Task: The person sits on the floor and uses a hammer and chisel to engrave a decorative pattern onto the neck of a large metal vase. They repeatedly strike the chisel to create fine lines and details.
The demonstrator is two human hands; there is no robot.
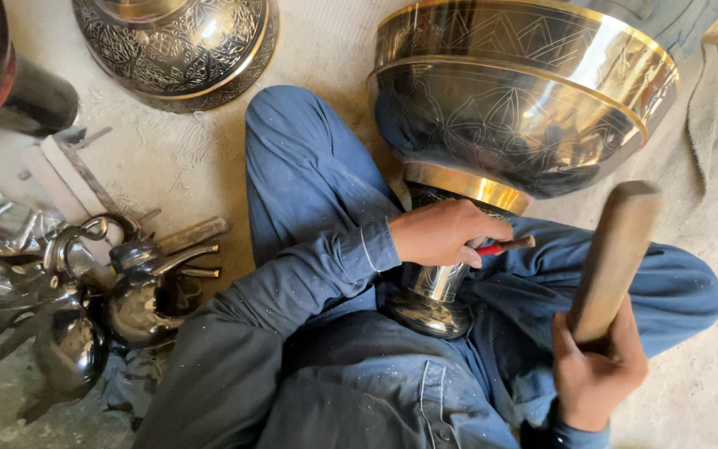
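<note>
I sit cross-legged on the floor [184,158] in blue work clothes, with a large engraved brass vase [517,108] lying tilted across my lap, its wide bowl up and away from me and its narrow foot down between my legs. My left hand [446,233] is closed round a small red-handled chisel [504,246], its tip set against the vase's neck just below the gold band. My right hand [596,366] grips a wooden mallet [617,258] raised upright, apart from the chisel. To my left lie dark metal teapots [139,299]; another engraved vessel [180,50] stands beyond my knee.
</note>
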